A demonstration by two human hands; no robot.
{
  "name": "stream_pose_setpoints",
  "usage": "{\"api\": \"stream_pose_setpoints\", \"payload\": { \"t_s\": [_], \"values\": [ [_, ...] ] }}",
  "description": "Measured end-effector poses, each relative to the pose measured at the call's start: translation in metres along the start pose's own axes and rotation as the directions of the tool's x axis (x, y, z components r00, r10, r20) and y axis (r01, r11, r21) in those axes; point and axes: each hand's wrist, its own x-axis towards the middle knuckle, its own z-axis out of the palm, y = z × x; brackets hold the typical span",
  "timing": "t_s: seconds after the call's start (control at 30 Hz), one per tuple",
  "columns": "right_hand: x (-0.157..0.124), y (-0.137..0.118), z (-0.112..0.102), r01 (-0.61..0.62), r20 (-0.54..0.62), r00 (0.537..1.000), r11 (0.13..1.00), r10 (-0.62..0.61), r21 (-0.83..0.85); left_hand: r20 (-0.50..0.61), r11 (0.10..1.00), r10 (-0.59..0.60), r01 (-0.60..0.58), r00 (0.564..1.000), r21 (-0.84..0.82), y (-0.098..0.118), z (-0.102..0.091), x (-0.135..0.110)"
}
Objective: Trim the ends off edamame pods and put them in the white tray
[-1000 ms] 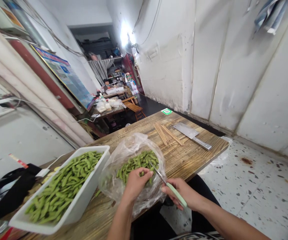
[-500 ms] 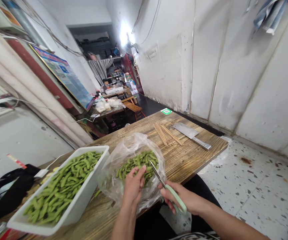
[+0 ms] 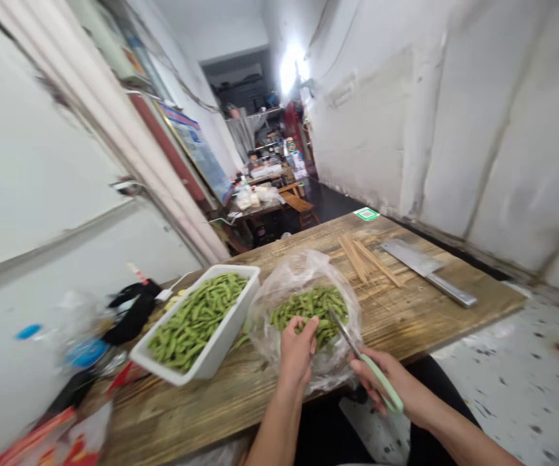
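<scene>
My left hand (image 3: 296,351) reaches into a clear plastic bag (image 3: 303,278) full of green edamame pods (image 3: 311,305), its fingers curled over some pods. My right hand (image 3: 390,387) grips pale-green-handled scissors (image 3: 367,367), whose blades point up-left over the bag's near edge. Left of the bag stands a white rectangular tub (image 3: 211,353) heaped with more edamame pods (image 3: 197,317). Everything rests on a worn wooden table (image 3: 405,317).
A bundle of bamboo skewers (image 3: 364,255) and a cleaver (image 3: 427,270) lie at the table's far right. Dark cloth, bags and red packaging (image 3: 66,433) clutter the left end. A white wall runs along the right, speckled floor (image 3: 526,388) below; other tables stand down the corridor.
The head has turned left, so everything has shifted right in view and the picture is blurred. My left hand stays in the bag; my right still holds the scissors.
</scene>
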Motion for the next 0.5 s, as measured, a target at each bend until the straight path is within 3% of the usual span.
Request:
{"api": "stream_pose_setpoints", "payload": {
  "t_s": [0.1,0.17,0.27,0.33,0.37,0.4,0.43,0.5],
  "values": [
    [0.005,0.004,-0.006,-0.019,-0.007,1.0,1.0,0.019,-0.019,-0.165,0.984,0.173,-0.163,0.971,0.071,0.02,-0.03,0.009],
    [0.007,0.007,-0.01,-0.032,-0.011,0.999,0.999,0.032,-0.03,-0.302,0.949,0.31,-0.272,0.901,0.16,0.039,-0.061,0.016],
    [0.007,0.01,-0.013,-0.048,-0.004,0.999,0.998,0.048,-0.051,-0.511,0.861,0.502,-0.349,0.698,0.369,0.068,-0.117,0.031],
    [0.006,0.011,-0.013,-0.051,0.007,0.999,0.997,0.051,-0.065,-0.565,0.766,0.621,-0.267,0.544,0.584,0.085,-0.153,0.045],
    [0.005,0.011,-0.012,-0.051,0.015,0.999,0.996,0.052,-0.073,-0.537,0.69,0.683,-0.198,0.495,0.696,0.092,-0.168,0.052],
    [0.004,0.01,-0.011,-0.049,0.022,0.998,0.995,0.051,-0.082,-0.486,0.605,0.737,-0.136,0.47,0.785,0.098,-0.181,0.06],
    [0.002,0.009,-0.01,-0.045,0.031,0.998,0.995,0.048,-0.091,-0.421,0.52,0.771,-0.091,0.478,0.849,0.103,-0.191,0.069],
    [-0.001,0.006,-0.007,-0.023,0.053,0.998,0.994,0.029,-0.102,-0.279,0.358,0.781,-0.034,0.559,0.933,0.108,-0.205,0.087]
  ]
}}
